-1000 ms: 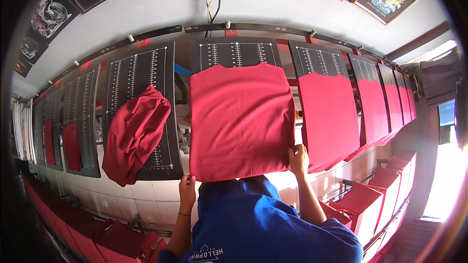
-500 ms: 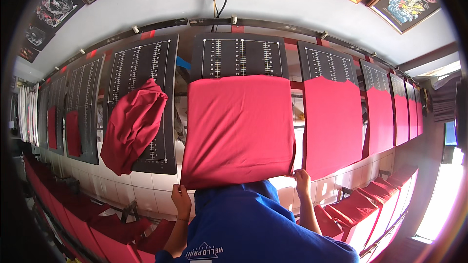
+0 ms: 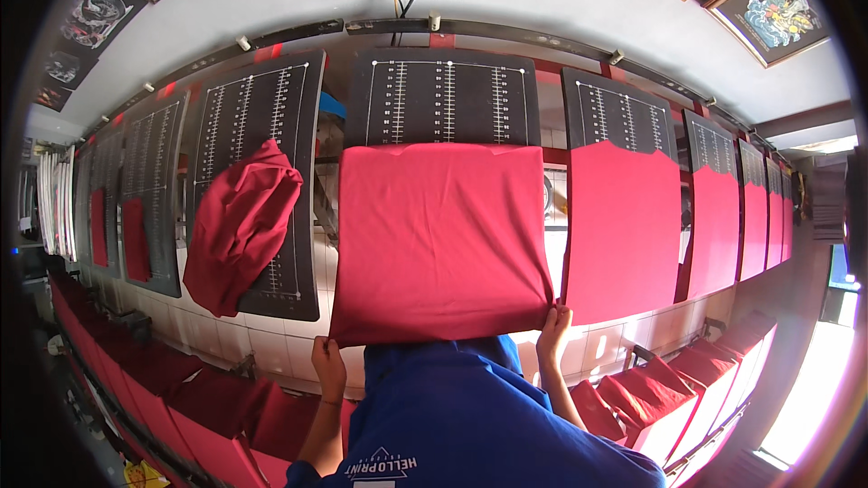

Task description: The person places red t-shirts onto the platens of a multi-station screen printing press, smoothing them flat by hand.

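Observation:
A red fabric piece [image 3: 443, 235] covers the lower part of the black marked board [image 3: 449, 104] straight in front of me. Soft creases run down its middle. My left hand [image 3: 327, 369] pinches the near left corner of this cloth. At the near right corner, my right hand [image 3: 554, 334] grips the edge between thumb and fingers. Between the two hands the hem stretches nearly straight, just beyond my blue shirt [image 3: 470, 416].
Left of me, a crumpled red cloth [image 3: 242, 230] lies on another marked board [image 3: 303, 208]. To the right, a board carries a smooth red fabric piece [image 3: 624, 226], with several more beyond. Red-covered boards [image 3: 646, 389] stand behind on both sides. A rail [image 3: 506, 34] runs along the back.
Both hands still hold the near corners. The cloth's near edge is drawn wider and straighter, and some of its creases have eased. The view has shifted slightly.

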A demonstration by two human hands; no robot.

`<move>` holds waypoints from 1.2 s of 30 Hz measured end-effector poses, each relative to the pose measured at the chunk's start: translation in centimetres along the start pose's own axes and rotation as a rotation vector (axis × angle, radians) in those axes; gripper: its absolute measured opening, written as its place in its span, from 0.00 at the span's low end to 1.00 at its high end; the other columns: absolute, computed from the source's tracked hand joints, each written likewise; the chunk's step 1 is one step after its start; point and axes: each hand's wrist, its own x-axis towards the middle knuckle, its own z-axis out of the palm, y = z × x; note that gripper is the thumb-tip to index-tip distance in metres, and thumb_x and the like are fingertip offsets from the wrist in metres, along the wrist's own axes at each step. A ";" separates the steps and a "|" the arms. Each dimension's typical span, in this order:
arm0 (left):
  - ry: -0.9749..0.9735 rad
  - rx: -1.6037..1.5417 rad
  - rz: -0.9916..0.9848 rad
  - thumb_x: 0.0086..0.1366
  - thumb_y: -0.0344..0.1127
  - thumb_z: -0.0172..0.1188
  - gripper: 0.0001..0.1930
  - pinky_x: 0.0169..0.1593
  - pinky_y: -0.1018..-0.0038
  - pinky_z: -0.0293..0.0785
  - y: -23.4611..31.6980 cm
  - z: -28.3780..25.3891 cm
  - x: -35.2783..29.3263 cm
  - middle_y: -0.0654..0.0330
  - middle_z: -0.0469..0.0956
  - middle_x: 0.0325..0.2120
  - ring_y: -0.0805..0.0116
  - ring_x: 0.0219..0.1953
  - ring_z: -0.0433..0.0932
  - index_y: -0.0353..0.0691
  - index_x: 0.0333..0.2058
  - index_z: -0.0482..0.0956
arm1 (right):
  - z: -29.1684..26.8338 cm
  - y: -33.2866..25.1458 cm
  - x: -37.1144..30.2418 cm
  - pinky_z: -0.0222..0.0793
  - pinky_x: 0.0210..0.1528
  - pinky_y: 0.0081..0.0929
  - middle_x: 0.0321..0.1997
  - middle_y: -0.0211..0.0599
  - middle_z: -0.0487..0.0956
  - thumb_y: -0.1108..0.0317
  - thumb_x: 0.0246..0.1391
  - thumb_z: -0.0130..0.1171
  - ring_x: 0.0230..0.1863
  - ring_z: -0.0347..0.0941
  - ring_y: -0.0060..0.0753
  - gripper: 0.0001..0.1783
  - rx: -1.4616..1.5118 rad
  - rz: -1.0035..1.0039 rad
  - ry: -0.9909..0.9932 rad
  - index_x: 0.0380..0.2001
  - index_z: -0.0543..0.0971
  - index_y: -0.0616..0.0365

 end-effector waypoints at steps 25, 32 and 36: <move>-0.035 0.403 1.035 0.64 0.33 0.63 0.06 0.50 0.56 0.69 27.6 15.8 27.4 0.56 0.79 0.37 0.50 0.44 0.75 0.38 0.36 0.77 | 14.5 -22.3 24.0 0.70 0.52 0.42 0.45 0.37 0.81 0.61 0.59 0.63 0.49 0.76 0.46 0.11 -0.113 -0.874 -0.211 0.42 0.80 0.54; -0.101 0.319 1.063 0.69 0.38 0.59 0.10 0.30 0.58 0.74 28.3 15.9 30.2 0.52 0.78 0.27 0.48 0.28 0.79 0.38 0.33 0.73 | 15.7 -23.3 25.7 0.73 0.30 0.35 0.31 0.30 0.81 0.60 0.60 0.61 0.30 0.79 0.41 0.08 -0.149 -0.846 -0.151 0.32 0.79 0.51; -0.146 0.360 1.070 0.69 0.38 0.58 0.10 0.31 0.57 0.74 28.8 16.5 31.3 0.52 0.78 0.27 0.47 0.30 0.79 0.38 0.33 0.73 | 16.2 -23.3 26.2 0.72 0.28 0.34 0.28 0.29 0.80 0.59 0.59 0.63 0.27 0.79 0.39 0.09 -0.175 -0.874 -0.101 0.30 0.79 0.50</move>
